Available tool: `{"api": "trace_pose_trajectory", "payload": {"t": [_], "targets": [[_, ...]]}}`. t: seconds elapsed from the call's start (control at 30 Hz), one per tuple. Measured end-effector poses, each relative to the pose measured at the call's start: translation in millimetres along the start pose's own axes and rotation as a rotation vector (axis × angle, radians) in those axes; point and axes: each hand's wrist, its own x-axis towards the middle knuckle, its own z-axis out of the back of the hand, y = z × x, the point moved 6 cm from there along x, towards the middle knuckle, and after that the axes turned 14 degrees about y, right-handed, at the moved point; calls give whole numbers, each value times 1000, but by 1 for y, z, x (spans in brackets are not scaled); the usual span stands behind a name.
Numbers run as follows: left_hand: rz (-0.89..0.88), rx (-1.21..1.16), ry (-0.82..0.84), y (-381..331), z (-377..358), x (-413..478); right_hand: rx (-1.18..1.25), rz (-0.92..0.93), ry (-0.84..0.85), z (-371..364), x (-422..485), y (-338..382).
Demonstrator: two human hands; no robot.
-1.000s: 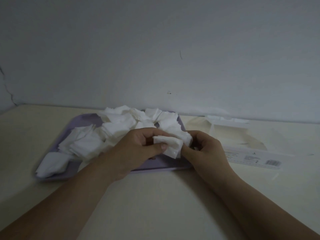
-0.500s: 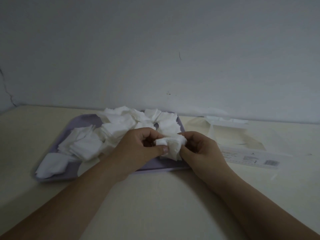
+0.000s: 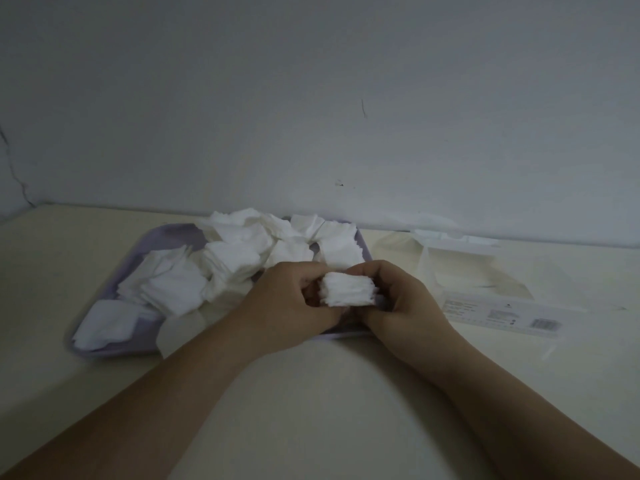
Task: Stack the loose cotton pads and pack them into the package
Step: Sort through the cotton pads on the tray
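Compared with a second ago, the held pads are no longer a slanted, loose sheaf under the left thumb. They now stand on edge as a compact stack (image 3: 348, 289), layered edges toward the camera, and the two hands have closed in on it. Left hand (image 3: 291, 303) and right hand (image 3: 405, 306) each curl around one side of the stack, fingers and thumbs pinching it between them just above the near rim of the tray (image 3: 114, 349). Whether the stack's lower edge touches the tray cannot be told, because the hands hide it. Behind and to the left of the hands, many loose pads (image 3: 221, 261) lie heaped on the tray, some in small piles, some single. The package (image 3: 502, 308), clear film with a printed label, lies flat on the table (image 3: 311, 403) to the right of the tray, apart from the hands. Its open end appears to face the wall (image 3: 311, 98), though the film is hard to read in the dim light. Step in hand, as judged: squaring the stack. To do it well, press evenly from both sides, tap the edges level against a flat surface, and keep the pinch light, since cotton compresses and may shed layers when squeezed. Most pads remain loose, so the task appears to be at an early stage.
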Motion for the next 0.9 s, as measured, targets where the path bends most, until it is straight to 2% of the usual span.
{"api": "trace_pose_trajectory", "payload": {"t": [0.1, 0.2, 0.3, 0.4, 0.47, 0.57, 0.63, 0.73, 0.83, 0.9], "targets": [[21, 82, -59, 0, 4, 0, -24, -35, -53, 0, 0, -2], [79, 24, -51, 2, 5, 0, -21, -75, -52, -1, 1, -4], [94, -82, -3, 3, 0, 1, -133, -99, 2, -9, -1, 3], [72, -77, 1, 1, -3, 0, -270, -117, 131, -18, -1, 8], [66, -93, -3, 0, -3, 0, -291, -100, 148, -21, -2, 15], [21, -93, -33, -5, 0, -2, -86, -8, -22, -8, -7, 30], [-6, -81, -79, -7, 5, -2, 18, 42, -78, 4, -6, 34], [-49, -59, -108, -17, 10, 0, 109, 24, -67, 20, -2, 35], [-59, -234, -76, -34, 1, 3, 208, -9, -11, 30, -4, 42], [-57, -279, -101, -47, -7, 5, 290, -31, -30, 42, -7, 43]]}}
